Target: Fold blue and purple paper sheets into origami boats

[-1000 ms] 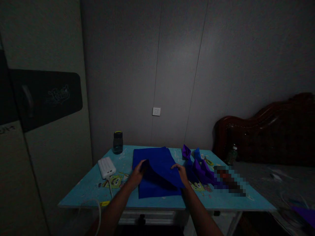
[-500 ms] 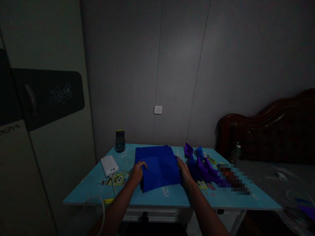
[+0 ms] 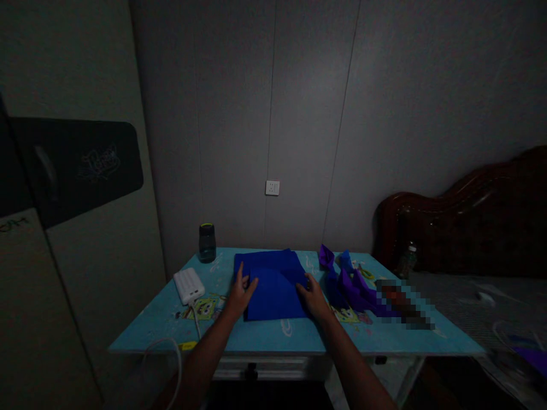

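Both thumbs are over the blue paper point(image 3: 276, 299), near its sides. The left hand point(image 3: 240, 297) has thumb and forefinger spread apart by its left side. The right hand point(image 3: 315, 298) has thumb and fingers at its right side; I cannot tell whether they grip it. The paper lies midway along the desk point(image 3: 294, 337), reaching almost to the back edge. Purple folds point(image 3: 359, 293) lie toward the right edge, a power bank point(image 3: 188, 286) by the left edge, a bottle point(image 3: 207, 245) at the back left corner.
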A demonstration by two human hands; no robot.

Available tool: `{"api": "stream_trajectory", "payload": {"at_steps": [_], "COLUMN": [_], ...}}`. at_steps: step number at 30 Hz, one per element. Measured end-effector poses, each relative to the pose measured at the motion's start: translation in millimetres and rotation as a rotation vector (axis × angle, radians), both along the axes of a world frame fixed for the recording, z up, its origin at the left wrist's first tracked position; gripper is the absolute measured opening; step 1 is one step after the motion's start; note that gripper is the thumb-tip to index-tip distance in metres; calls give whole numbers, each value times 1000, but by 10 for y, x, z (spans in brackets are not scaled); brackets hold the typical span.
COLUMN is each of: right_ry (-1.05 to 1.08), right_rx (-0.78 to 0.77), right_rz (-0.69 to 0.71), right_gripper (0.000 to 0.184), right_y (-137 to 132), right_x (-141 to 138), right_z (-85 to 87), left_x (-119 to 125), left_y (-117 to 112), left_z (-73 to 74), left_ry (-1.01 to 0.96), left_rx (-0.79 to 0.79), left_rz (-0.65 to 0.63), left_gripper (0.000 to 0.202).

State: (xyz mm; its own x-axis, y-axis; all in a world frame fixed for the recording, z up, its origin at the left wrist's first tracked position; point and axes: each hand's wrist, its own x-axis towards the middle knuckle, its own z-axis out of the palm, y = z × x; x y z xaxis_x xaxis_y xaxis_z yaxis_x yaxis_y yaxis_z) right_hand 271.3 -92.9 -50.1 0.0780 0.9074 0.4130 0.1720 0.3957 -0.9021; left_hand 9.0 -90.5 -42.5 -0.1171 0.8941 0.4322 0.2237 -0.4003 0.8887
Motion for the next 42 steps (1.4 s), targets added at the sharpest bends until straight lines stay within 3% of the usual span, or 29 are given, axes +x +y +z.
{"api": "stream_trajectory", "payload": {"at_steps": [2,6,9,12,15,20,25,30,37,42], "right_ry": [-76,-254,-408,-565,-701,-855,-940,-971,-957,-940], "right_rx": [50,147,190,201,210,247,257,273,289,281], "right_rz": [-24,-6,35,67,75,94,128,197,289,260], "right_gripper": [35,26,35,44,43,27,28,32,59,45], "right_y": [-2,-15,-35,-77,-144,-256,-263,-248,-346,-417], "right_x": [3,-12,-36,-74,-124,-194,-214,-200,-59,-65], "right_z": [6,18,18,30,69,148,159,171,239,260], "left_x": [11,25,48,86,124,166,176,162,119,117], "left_y": [44,62,1,-78,-145,-221,-264,-301,-277,-242], "left_z": [-50,-63,-16,14,5,-28,1,63,34,48], "left_ry": [53,185,306,427,538,672,749,798,806,754], "left_rx": [-6,59,140,181,191,209,234,264,243,234], "left_rz": [-25,-105,-231,-312,-326,-268,-273,-392,-416,-421], "left_gripper": [64,39,31,40,46,31,29,33,33,25]}}
